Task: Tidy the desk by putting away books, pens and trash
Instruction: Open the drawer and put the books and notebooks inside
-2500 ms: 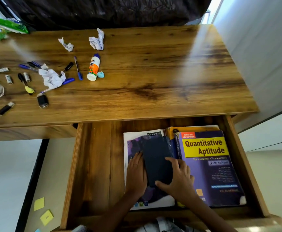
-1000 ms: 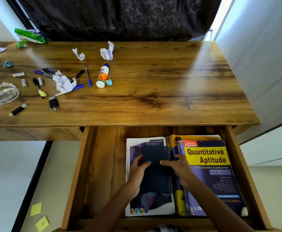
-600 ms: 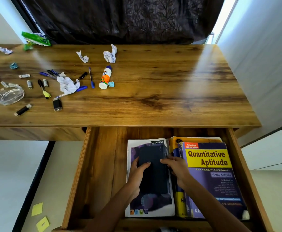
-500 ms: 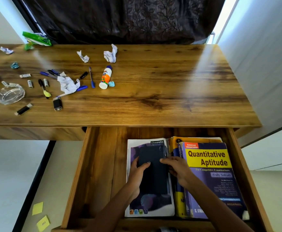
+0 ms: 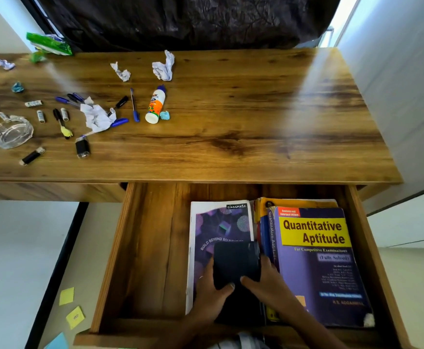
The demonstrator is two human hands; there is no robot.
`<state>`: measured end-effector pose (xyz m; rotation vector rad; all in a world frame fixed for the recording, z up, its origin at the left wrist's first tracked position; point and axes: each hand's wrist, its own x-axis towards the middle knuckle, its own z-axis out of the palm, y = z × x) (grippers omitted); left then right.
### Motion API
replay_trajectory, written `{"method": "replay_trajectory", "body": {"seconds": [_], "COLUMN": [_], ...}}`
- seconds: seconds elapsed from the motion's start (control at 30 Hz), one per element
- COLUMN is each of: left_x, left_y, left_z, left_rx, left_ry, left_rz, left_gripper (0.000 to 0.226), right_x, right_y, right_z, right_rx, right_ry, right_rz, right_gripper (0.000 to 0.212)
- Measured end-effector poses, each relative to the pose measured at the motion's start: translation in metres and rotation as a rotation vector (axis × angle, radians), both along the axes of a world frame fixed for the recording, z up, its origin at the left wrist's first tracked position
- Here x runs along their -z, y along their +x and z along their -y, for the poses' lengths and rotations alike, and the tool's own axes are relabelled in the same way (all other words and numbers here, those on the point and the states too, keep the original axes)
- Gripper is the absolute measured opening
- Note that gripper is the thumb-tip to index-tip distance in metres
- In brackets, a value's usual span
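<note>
The desk drawer (image 5: 145,248) is pulled out. Inside lie a purple notebook (image 5: 221,225) and, to its right, a thick "Quantitative Aptitude" book (image 5: 316,258) stacked on a yellow book (image 5: 294,202). A small dark blue book (image 5: 236,263) rests on the notebook's near half. My left hand (image 5: 209,295) grips its left edge and my right hand (image 5: 268,285) its right edge. On the desk's left half are several pens, among them a blue pen (image 5: 134,104), and crumpled papers (image 5: 97,118) (image 5: 164,65).
A glue bottle (image 5: 155,104), a glass ashtray (image 5: 10,132), a black lighter (image 5: 82,147), a USB stick (image 5: 32,156) and a green wrapper (image 5: 49,44) lie on the desk (image 5: 256,109). Sticky notes (image 5: 71,307) are on the floor at the left. A wall stands on the right.
Both hands have slid the dark blue book toward the drawer's near edge, uncovering the upper half of the purple notebook. The items on the desk have not moved.
</note>
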<state>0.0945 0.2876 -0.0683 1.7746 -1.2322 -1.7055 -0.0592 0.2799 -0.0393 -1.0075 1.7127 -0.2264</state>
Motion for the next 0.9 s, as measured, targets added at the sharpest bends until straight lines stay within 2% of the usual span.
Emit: {"method": "replay_trajectory", "body": {"seconds": [0.07,0.1,0.17,0.2,0.27,0.4,0.67,0.9], "left_x": [0.005,0.006,0.009,0.010,0.012,0.008,-0.007,-0.026], "left_y": [-0.001,-0.001,-0.001,-0.002,-0.003,-0.002,0.020,0.106], "left_z": [0.000,0.000,0.000,0.000,0.000,0.003,0.011,0.029], "left_rx": [0.031,0.045,0.077,0.090,0.106,0.143,0.240,0.332], "left_ry": [-0.044,-0.055,-0.071,-0.081,-0.102,-0.113,-0.149,-0.383], "left_rz": [0.068,0.093,0.156,0.182,0.193,0.212,0.159,0.277], "left_gripper": [0.078,0.079,0.083,0.084,0.086,0.084,0.061,0.056], "right_x": [-0.005,-0.008,-0.011,-0.012,-0.010,0.002,-0.007,-0.025], "right_y": [0.003,0.003,0.000,-0.002,-0.003,0.003,0.015,0.104], "right_z": [0.000,0.001,0.006,0.011,0.022,0.040,0.054,0.052], "right_rx": [-0.109,-0.198,-0.364,-0.423,-0.553,-0.869,-0.778,-0.507], "right_ry": [-0.061,-0.128,-0.333,-0.404,-0.428,-0.346,-0.314,-0.425], "right_rz": [-0.088,-0.211,-0.464,-0.515,-0.517,-0.542,-0.567,-0.468], "right_gripper": [0.080,0.081,0.073,0.069,0.069,0.084,0.065,0.056]}}
